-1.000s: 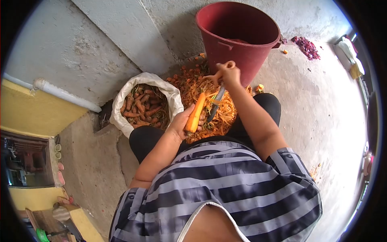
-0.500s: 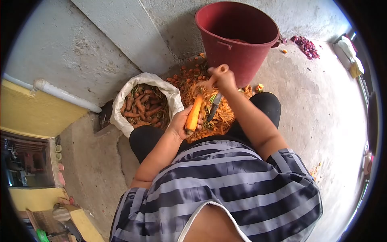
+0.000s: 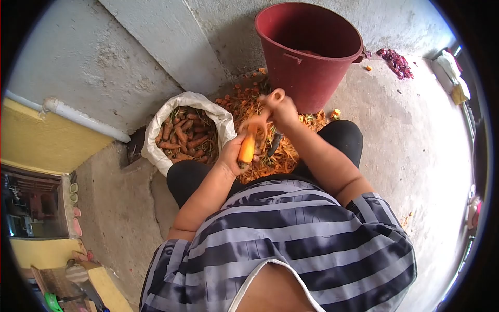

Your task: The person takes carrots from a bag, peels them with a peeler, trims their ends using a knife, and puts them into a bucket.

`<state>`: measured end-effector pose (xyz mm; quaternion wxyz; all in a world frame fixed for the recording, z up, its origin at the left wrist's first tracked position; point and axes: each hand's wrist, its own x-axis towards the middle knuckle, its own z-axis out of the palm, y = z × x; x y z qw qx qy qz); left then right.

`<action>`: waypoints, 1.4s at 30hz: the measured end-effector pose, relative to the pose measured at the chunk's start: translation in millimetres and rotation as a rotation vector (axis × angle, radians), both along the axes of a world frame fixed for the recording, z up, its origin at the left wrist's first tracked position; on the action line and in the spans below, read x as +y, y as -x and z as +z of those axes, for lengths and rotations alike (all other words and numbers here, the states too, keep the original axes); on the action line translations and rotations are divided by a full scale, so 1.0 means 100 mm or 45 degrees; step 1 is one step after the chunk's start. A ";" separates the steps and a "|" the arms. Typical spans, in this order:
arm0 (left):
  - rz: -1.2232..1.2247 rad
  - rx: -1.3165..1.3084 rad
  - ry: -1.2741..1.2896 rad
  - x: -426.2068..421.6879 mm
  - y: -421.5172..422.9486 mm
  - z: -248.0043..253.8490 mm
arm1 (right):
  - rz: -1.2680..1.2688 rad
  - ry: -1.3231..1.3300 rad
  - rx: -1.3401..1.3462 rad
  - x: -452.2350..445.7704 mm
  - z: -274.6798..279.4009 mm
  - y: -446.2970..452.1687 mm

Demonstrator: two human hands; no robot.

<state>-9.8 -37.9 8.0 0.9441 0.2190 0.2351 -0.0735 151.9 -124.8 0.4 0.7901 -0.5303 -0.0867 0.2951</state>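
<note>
My left hand (image 3: pixel 229 155) is closed around the lower part of a bright orange peeled carrot (image 3: pixel 247 149), its stem end toward me. Gripped in my right hand (image 3: pixel 286 114) is a peach-coloured peeler (image 3: pixel 274 98) with a ring at the handle's end. Its blurred head lies over the far end of the carrot. Beneath both hands spreads a heap of orange carrot peelings (image 3: pixel 283 163). A knife with a dark handle (image 3: pixel 275 145) rests on that heap, partly hidden by my right forearm.
An open white sack (image 3: pixel 154 136) of unpeeled carrots (image 3: pixel 183 136) stands left of my knee. Beyond my right hand is a large red bucket (image 3: pixel 312 78) against the wall. Purple scraps (image 3: pixel 396 64) lie on the concrete floor at the far right.
My right hand has shifted slightly toward me and left, bringing the peeler's head down over the carrot. The carrot looks more covered at its far end.
</note>
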 end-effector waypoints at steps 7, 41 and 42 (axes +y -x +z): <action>0.000 -0.046 0.067 0.09 0.00 -0.05 | -0.187 -0.128 0.157 -0.15 0.35 -0.01; -0.159 -0.009 -0.064 0.31 0.02 -0.31 | 0.111 -0.061 0.072 0.08 -0.20 -0.06; -0.193 -0.033 -0.022 0.33 0.01 -0.32 | 0.106 -0.049 0.234 0.09 -0.28 -0.28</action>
